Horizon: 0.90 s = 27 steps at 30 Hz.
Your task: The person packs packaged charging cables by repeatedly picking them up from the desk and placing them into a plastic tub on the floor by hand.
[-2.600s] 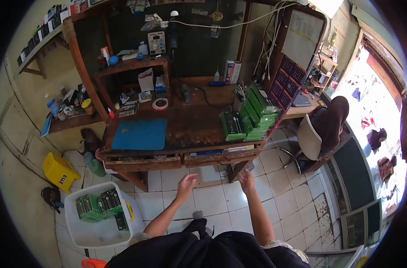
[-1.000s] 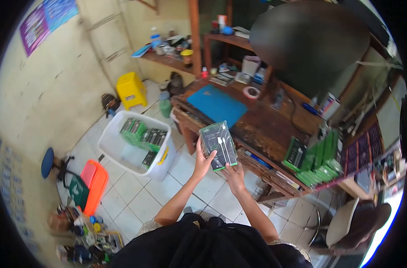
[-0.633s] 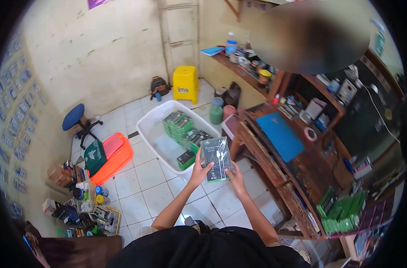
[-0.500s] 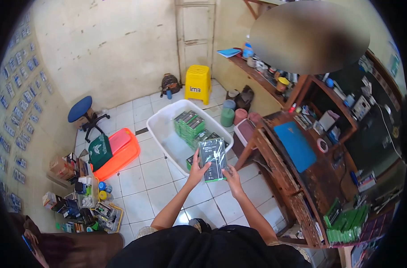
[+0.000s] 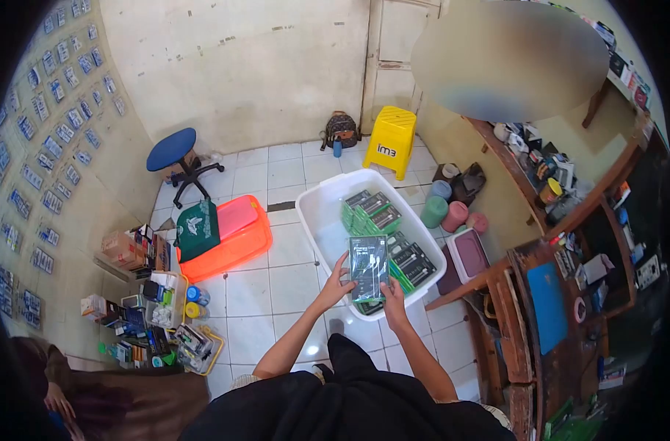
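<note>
One box [image 5: 369, 266] is in your grip, held up in front of you, and in this view it overlaps the near part of a white tub [image 5: 319, 239]. The height between box and tub cannot be judged from here.

Your left hand [image 5: 338, 284] is closed on the box's left side, thumb on the front face. Your right hand [image 5: 394, 297] is closed on the right side near the lower corner, thumb likewise in front. The fingers behind the box are hidden from view.

Handling, in judgement: light, fairly stiff card, apt to dent if you squeeze the middle. Bright streaks on the dark face suggest a clear wrap, which could slide under dry fingers. Hold it by the long side edges, low down, with the thumbs flat.

Materials: the box is a flat upright rectangle, dark in front with green at the lower edge. The tub appears to be smooth plastic, with rounded corners and a broad rim. Inside it are stacked boxes [image 5: 369, 214] with green sides, square-cornered and glossy. Glazed square tiles [image 5: 296, 284] form the floor beside it.
</note>
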### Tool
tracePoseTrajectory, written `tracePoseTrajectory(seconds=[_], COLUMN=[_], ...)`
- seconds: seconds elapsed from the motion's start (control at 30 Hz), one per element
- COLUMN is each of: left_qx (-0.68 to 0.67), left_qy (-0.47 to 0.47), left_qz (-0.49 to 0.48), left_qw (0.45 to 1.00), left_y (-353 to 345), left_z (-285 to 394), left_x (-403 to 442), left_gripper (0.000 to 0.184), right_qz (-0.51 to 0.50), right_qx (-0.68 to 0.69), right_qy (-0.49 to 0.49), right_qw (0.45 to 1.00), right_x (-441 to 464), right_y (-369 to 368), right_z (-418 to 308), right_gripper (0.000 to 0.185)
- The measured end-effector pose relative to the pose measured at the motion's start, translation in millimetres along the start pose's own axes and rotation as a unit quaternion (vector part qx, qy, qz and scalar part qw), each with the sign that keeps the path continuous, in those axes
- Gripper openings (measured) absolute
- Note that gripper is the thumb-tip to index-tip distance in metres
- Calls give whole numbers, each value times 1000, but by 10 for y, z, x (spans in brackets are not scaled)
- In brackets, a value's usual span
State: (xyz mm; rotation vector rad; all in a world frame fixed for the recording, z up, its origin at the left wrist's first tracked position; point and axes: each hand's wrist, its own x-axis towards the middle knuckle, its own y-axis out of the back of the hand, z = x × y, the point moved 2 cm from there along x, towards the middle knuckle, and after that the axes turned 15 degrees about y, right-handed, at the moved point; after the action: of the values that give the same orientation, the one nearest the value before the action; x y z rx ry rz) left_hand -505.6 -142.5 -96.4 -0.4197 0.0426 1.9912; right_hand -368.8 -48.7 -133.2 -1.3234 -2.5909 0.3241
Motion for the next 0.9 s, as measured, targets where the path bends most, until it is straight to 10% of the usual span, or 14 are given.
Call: tracePoseTrajectory(seconds=[0.8, 0.9], left_qx=[84, 23], left_qy=[-40, 70], left_qz=[-86, -147], left_qw=[992, 986], left_y=[2580, 2814], left_z=[1108, 1106], left_x=[3111, 3376], left_gripper=[61, 59], right_qz=[111, 137], right_qx=[-43, -44], right_qy=[-69, -58], right_qw=[990, 988], right_x=[2846, 3042], right_y=[-1870, -2129], right_z=[920, 999], right_gripper=[45, 45])
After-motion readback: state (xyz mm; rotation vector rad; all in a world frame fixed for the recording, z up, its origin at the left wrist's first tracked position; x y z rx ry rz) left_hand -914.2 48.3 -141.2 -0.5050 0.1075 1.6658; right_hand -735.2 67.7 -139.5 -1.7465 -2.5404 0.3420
